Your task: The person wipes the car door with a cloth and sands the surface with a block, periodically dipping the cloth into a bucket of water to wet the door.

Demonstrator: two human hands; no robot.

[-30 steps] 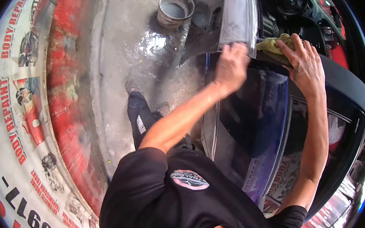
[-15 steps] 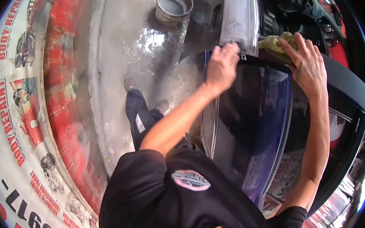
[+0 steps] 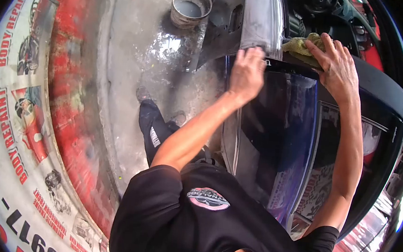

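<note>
My left hand (image 3: 247,75), 1 o'clock, motion-blurred; surface under its fingertips hidden; my right hand (image 3: 339,68), 2 o'clock, covers one end of the yellowish cloth (image 3: 301,46); pale panel (image 3: 262,17), 1 o'clock, cut by top edge; banner (image 3: 3,127), 9 o'clock, cut off leftward, smallest print illegible.

The left arm (image 3: 189,132) is reached forward and slanted in toward the middle, and the left hand (image 3: 247,75) is turned back upward, its fingers (image 3: 252,55) pointed ahead, held close together and partly blurred at the tips. The right arm (image 3: 349,152) is bent outward at the elbow, with the forearm extended forward; the right hand (image 3: 337,68) is angled inward at the wrist, its fingers curled in a grip.
</note>
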